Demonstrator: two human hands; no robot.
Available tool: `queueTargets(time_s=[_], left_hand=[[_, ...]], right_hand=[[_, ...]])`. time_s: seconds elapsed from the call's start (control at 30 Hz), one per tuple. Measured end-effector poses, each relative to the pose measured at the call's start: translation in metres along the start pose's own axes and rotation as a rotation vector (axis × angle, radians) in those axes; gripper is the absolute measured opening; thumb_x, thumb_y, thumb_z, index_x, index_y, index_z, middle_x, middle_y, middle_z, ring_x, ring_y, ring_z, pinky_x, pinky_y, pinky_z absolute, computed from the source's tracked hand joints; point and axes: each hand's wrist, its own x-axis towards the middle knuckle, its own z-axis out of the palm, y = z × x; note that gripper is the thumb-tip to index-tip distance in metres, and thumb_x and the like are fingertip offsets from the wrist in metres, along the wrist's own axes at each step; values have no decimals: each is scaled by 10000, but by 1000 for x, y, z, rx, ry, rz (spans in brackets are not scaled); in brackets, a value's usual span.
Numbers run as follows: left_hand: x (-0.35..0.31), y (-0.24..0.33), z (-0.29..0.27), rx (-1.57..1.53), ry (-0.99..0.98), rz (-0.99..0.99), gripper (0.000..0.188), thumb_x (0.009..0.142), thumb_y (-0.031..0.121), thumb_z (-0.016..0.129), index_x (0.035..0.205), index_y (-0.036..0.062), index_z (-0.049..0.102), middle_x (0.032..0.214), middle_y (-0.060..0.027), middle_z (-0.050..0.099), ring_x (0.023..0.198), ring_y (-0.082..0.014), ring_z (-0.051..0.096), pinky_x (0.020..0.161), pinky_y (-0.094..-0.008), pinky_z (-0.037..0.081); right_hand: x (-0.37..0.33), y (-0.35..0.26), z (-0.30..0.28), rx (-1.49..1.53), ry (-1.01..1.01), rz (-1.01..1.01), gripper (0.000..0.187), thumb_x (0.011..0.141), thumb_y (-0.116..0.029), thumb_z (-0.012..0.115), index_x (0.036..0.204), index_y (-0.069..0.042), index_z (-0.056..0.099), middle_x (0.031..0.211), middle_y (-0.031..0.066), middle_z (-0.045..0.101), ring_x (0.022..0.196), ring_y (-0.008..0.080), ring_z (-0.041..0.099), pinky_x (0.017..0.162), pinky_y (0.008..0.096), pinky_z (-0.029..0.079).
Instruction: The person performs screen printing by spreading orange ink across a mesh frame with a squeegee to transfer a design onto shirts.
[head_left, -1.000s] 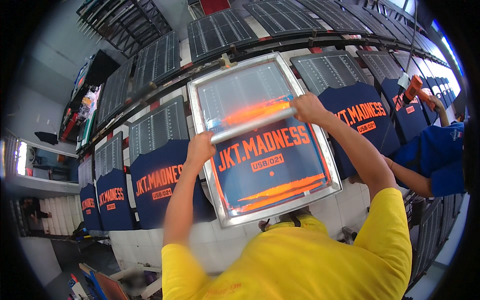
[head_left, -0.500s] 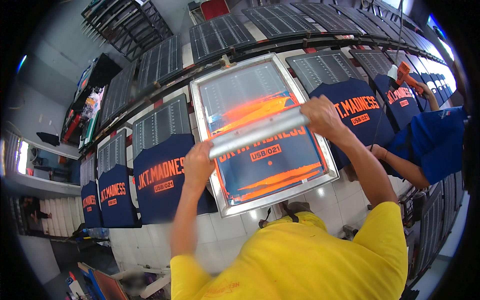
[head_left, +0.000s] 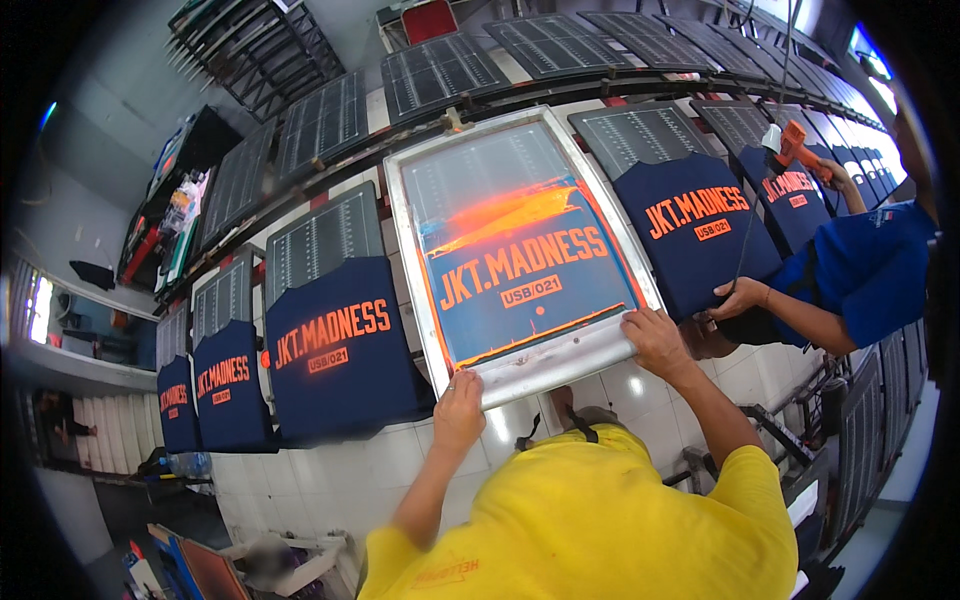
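A silk-screen frame (head_left: 412, 230) with a silver metal rim lies over a board bearing dark navy fabric. Orange lettering and a patch of wet orange ink (head_left: 510, 215) show on its mesh. Across the near end lies a silver bar, apparently the squeegee (head_left: 552, 364), covering much of the near rim. My left hand (head_left: 459, 408) is closed on its left end, and my right hand (head_left: 655, 343) is closed around the right end.
Navy printed pieces lie on boards to the left (head_left: 335, 330) and right (head_left: 700, 225). A co-worker in a blue shirt (head_left: 860, 275) at right holds an orange heat gun (head_left: 797, 150). More dark boards (head_left: 440, 75) line the far side. White tiled floor (head_left: 600, 395) shows nearby.
Both my hands have drawn the squeegee toward me, from mid-screen to the near end. The lettering is uncovered now. The co-worker's lower hand has lifted slightly.
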Motion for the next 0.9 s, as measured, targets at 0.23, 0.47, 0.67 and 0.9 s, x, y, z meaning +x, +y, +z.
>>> queueTargets(time_s=[0.23, 0.47, 0.67, 0.9], left_hand=[[-24, 9, 7, 51, -94, 4, 423, 722, -54, 593, 1141, -25, 538, 1252, -192, 538, 1281, -383, 488, 1125, -529, 346], [-22, 4, -18, -64, -160, -12, 555, 812, 199, 692, 1289, -33, 526, 1385, -220, 492, 1350, -404, 422, 1169, -534, 257], [-35, -47, -1, -275, 161, -395, 488, 919, 171, 608, 1331, -69, 500, 1322, -268, 522, 1268, -419, 482, 1077, -453, 381], [-35, -74, 30, -357, 105, -535, 347, 985, 192, 505, 1232, -23, 619, 1104, -228, 634, 1019, -395, 611, 901, -431, 477]], right_hand=[[-19, -22, -10, 61, -155, 85, 624, 657, -307, 845, 1148, -18, 591, 1244, 149, 541, 1173, 338, 508, 974, 441, 431], [-28, -19, -4, 132, 5, 144, 493, 796, -269, 767, 1173, 2, 599, 1267, 184, 573, 1160, 361, 535, 983, 451, 426], [-18, 26, 21, 192, 288, 518, 303, 904, -146, 616, 1165, 9, 608, 1151, 199, 632, 1062, 383, 593, 899, 440, 476], [-42, 123, 95, 411, 220, 807, 267, 891, -170, 580, 1045, 30, 667, 914, 258, 675, 846, 375, 676, 775, 417, 515]])
